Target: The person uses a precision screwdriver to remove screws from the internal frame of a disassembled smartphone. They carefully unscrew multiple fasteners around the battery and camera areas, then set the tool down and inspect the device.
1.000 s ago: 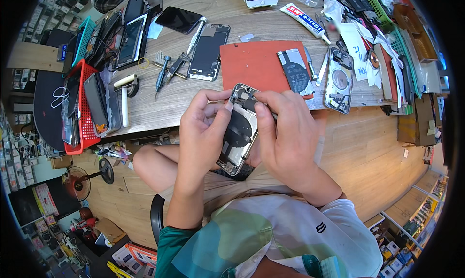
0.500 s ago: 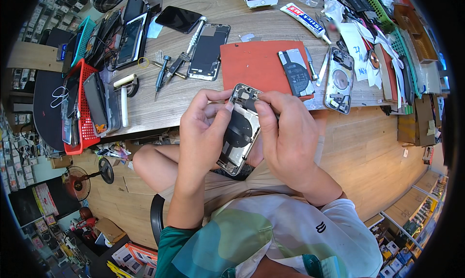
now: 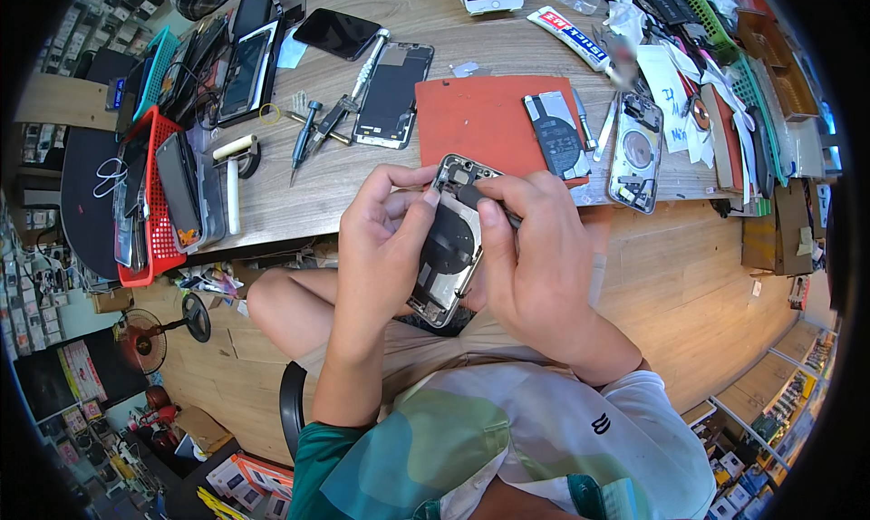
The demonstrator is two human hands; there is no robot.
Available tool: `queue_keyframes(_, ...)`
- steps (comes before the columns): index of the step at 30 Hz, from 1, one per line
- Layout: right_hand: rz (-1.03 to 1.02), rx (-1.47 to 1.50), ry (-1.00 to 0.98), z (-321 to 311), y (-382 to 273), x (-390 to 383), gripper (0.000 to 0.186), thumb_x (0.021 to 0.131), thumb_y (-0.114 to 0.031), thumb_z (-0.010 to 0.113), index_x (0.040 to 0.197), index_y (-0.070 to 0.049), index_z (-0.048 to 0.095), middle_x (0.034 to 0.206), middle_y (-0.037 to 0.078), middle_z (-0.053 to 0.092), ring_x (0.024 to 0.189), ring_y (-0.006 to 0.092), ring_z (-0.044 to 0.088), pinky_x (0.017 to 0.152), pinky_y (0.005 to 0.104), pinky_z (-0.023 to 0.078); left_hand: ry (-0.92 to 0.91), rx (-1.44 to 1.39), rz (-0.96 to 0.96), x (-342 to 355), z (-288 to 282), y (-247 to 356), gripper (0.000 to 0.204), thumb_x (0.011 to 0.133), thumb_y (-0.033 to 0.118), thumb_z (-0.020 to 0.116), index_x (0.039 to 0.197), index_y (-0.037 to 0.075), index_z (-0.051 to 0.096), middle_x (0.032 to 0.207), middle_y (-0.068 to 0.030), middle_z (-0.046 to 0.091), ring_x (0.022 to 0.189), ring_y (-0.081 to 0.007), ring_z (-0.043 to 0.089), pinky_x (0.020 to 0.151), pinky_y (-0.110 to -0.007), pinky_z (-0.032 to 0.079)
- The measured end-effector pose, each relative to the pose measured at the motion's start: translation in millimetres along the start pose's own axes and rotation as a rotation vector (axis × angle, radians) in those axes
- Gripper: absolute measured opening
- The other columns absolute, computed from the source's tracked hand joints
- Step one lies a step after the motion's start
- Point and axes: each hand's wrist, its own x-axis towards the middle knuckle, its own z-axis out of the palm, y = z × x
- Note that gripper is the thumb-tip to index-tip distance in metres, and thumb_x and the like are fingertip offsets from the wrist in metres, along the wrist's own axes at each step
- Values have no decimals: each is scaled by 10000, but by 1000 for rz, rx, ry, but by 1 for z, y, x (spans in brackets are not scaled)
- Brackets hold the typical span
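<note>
An opened phone housing (image 3: 446,248) is held tilted above my lap, at the table's front edge. Its silver rim surrounds a black round pad, and small parts show at its top end. My left hand (image 3: 385,239) grips the housing by its left side, thumb over the rim near the top. Thumb and forefinger of my right hand (image 3: 535,257) are closed on a dark, stick-like piece (image 3: 468,195) whose end rests at the upper inside of the housing. Most of that piece is hidden by the fingers, so its kind cannot be made out.
On the table lie a red-orange mat (image 3: 476,121) with a phone battery (image 3: 555,135), another phone housing (image 3: 636,153), a removed screen (image 3: 394,96), a screwdriver (image 3: 304,139), a glue tube (image 3: 571,38) and a black phone (image 3: 338,34). A red basket (image 3: 163,203) stands left.
My right fingers have shifted slightly left and down at the housing's upper end, showing more of the dark piece. My left hand keeps its grip.
</note>
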Motion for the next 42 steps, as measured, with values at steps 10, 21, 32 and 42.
queue_keyframes(10, 28, 28, 28, 1, -2, -1, 197, 923, 50, 718, 1082, 28, 605, 904, 155, 618, 748, 336, 605, 644, 430, 496, -4, 3, 4, 1, 1, 3, 192, 1047, 5, 601, 1235, -33, 608, 955, -129, 763, 810, -87, 705, 692, -221, 557)
queue_keyframes(21, -43, -21, 39, 3, -3, 1, 173, 943, -14, 739, 1062, 24, 619, 865, 133, 657, 721, 317, 649, 611, 402, 526, -13, -15, -17, 1, -3, -1, 178, 1049, 14, 605, 1219, -36, 602, 934, -113, 752, 810, -80, 696, 695, -217, 545)
queue_keyframes(32, -57, -16, -29, -3, 2, -2, 192, 941, -13, 722, 1090, 27, 609, 900, 144, 632, 719, 327, 594, 610, 423, 477, -25, 11, 5, -1, -4, -2, 178, 1047, 15, 608, 1218, -36, 604, 959, -131, 761, 827, -82, 701, 705, -216, 549)
queue_keyframes(42, 24, 18, -59, -5, -1, 5, 219, 935, -10, 709, 1125, 30, 608, 953, 168, 616, 771, 347, 597, 667, 433, 475, -19, -13, -8, 1, -3, -1, 160, 1044, 6, 601, 1198, -37, 613, 932, -109, 754, 794, -76, 697, 687, -214, 551)
